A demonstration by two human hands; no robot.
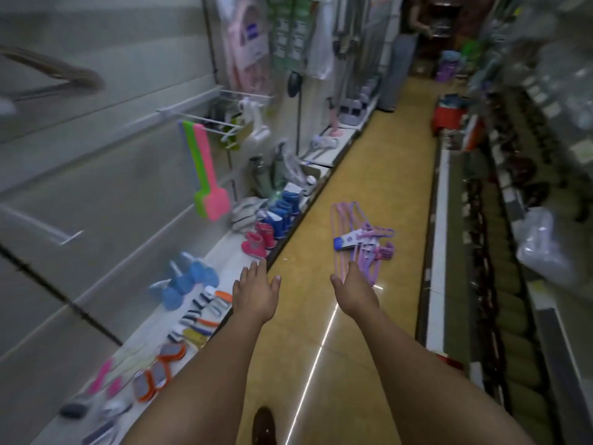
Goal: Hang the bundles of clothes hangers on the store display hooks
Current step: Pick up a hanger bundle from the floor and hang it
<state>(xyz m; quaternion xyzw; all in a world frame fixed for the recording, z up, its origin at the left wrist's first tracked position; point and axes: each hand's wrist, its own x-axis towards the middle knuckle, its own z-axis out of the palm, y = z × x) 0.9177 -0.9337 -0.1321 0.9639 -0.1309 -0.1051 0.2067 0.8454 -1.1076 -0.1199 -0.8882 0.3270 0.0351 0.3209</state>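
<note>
Two empty hands reach out, fingers straight: left hand (255,295), right hand (354,295). Pickup step, I judge: the purple hanger bundle (364,240) lies on the floor (321,316) at 12 o'clock of the right hand; next, grip it, then lift toward the wall hooks (205,118) at 10 o'clock.

Purple hanger bundles (362,239) lie heaped (blue-tagged) on the yellow floor (378,162).

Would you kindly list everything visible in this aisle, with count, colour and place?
hanger bundles: a few, purple, on the yellow floor ahead
display hooks: several, white, left wall
long-handled brushes: three, pink, green and purple, hanging on a hook
small boots: several, pink and blue, low left shelf
scrub brushes: several, blue, low left shelf
other person: one, far end
left hand: open, empty
right hand: open, just short of the bundles
</note>
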